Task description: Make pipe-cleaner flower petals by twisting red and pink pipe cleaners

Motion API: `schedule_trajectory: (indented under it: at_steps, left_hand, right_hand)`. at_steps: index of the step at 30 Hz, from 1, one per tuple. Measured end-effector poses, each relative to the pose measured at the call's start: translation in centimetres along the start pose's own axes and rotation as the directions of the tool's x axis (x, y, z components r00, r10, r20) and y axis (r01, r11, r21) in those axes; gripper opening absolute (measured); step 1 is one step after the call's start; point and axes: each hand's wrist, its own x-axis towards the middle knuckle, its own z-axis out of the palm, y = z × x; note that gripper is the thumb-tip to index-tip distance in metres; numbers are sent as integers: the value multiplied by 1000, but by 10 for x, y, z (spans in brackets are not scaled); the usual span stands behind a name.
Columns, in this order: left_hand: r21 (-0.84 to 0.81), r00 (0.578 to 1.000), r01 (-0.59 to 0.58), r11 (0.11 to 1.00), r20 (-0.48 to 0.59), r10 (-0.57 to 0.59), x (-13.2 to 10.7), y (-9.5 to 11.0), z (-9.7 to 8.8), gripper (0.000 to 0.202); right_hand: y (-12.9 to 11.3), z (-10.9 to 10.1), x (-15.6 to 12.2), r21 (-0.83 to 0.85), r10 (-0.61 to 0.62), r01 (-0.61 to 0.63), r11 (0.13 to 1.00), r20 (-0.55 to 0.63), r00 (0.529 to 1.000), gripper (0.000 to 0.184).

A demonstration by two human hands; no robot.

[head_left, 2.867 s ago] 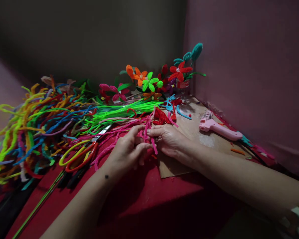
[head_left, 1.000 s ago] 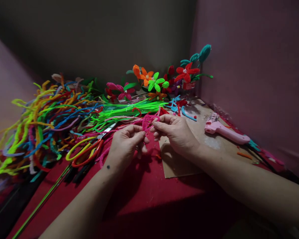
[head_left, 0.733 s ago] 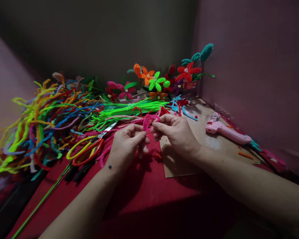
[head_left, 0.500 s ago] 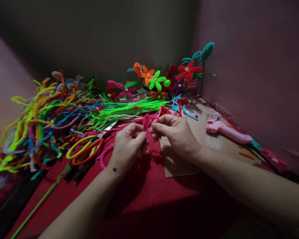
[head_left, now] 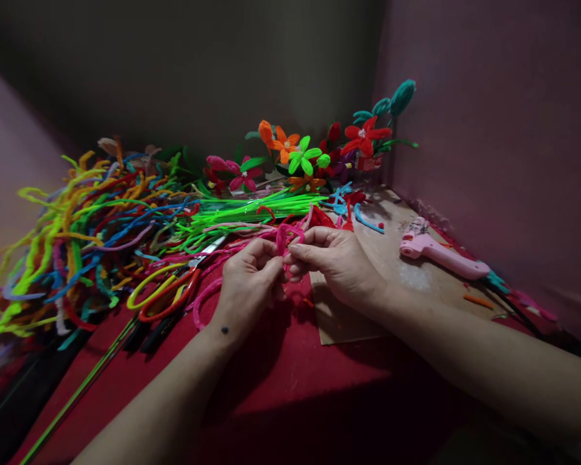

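Note:
My left hand [head_left: 248,282] and my right hand [head_left: 336,261] meet over the red table top [head_left: 290,387], fingertips pinched together on a bent pink pipe cleaner [head_left: 285,236]. Its looped part sticks up between the two hands. A loose pink pipe cleaner loop [head_left: 203,303] lies just left of my left hand. Scissors with red and yellow handles [head_left: 159,297] lie further left. A sheet of brown cardboard [head_left: 397,258] lies under and beyond my right hand.
A big heap of pipe cleaners in many colours [head_left: 87,226] fills the left. Bright green ones [head_left: 252,210] lie in a bundle behind my hands. Finished pipe-cleaner flowers [head_left: 300,158] stand in the far corner. A pink glue gun [head_left: 438,252] lies on the cardboard at right.
The hands lifted off the pile and now hold the pink pipe cleaner above the table. Over the last second they have drawn a little closer together, pinching it.

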Motion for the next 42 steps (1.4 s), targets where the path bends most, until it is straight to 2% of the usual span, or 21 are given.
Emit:
schedule_trajectory:
  at_steps: [3,8,13,18,21,25,32,37,42]
  left_hand:
    - [10,999,-33,999,-9,33,0,-1,1,9]
    - [-48,997,-69,996,40,71,-1,-2,0,12]
    - [-166,983,-31,986,175,60,-1,0,-3,19]
    - [-243,979,27,970,204,24,2,0,-7,21]
    - [-249,981,52,967,194,-2,3,0,-7,17]
    - [-221,985,64,973,171,-26,2,0,-7,9]
    - [-141,993,45,989,119,-28,0,4,-4,10]
    - [-31,996,-69,997,56,71,-2,-1,-1,8]
    - [172,978,-205,963,-5,209,-1,-9,1,5]
  right_hand:
    - [1,0,0,6,20,-20,1000,10,1000,16]
    - [5,-3,5,85,89,-85,993,-47,995,16]
    - [12,-9,10,66,117,-116,991,-11,993,15]
    - [4,-8,8,27,-6,8,1000,-77,997,13]
    - [-2,-6,5,8,-70,70,997,-38,997,13]
    - [-5,-5,4,-113,-110,103,988,-57,992,15]
    - [-5,-2,1,-312,-165,137,940,-67,984,15]
    - [2,-2,-1,-467,-254,203,861,-49,966,13]
    - [7,-2,-3,-524,-265,223,822,-6,964,14]
